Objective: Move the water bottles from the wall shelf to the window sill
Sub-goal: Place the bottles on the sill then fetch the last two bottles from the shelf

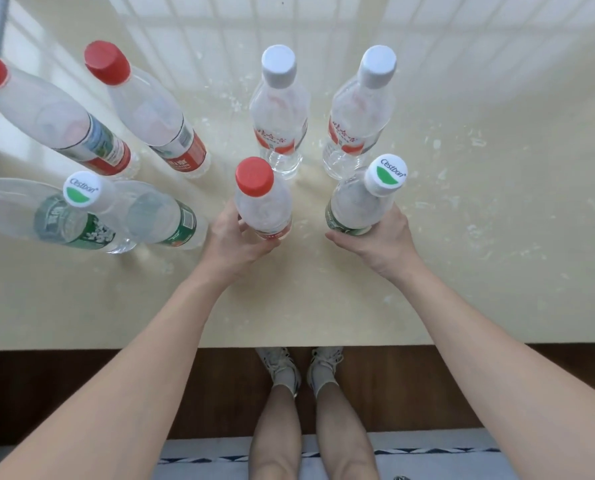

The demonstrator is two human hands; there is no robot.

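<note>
Two water bottles stood upright near the front of the pale window sill (pixel 462 244), each gripped low on its body: the left hand (pixel 233 237) curled round the red-capped bottle (pixel 263 206), the right hand (pixel 375 237) round the white-capped Cestbon bottle (pixel 358 202). Six other bottles (pixel 278 112) stood on the sill behind and to the left.

Window sill (pixel 462 237): cream, glossy surface. I count six bottles standing on it.
- Rear left, red caps: bottle A (pixel 64 123), bottle B (pixel 150 116).
- Rear centre, white caps: bottle C (pixel 278 109), bottle D (pixel 358 112).
- Left, green labels: bottle E (pixel 22 209), bottle F (pixel 157 216).

Front: bottle G (pixel 263 206) (red cap) and bottle H (pixel 358 206) (green label). Bases hidden, so contact with the sill is unclear.
</note>
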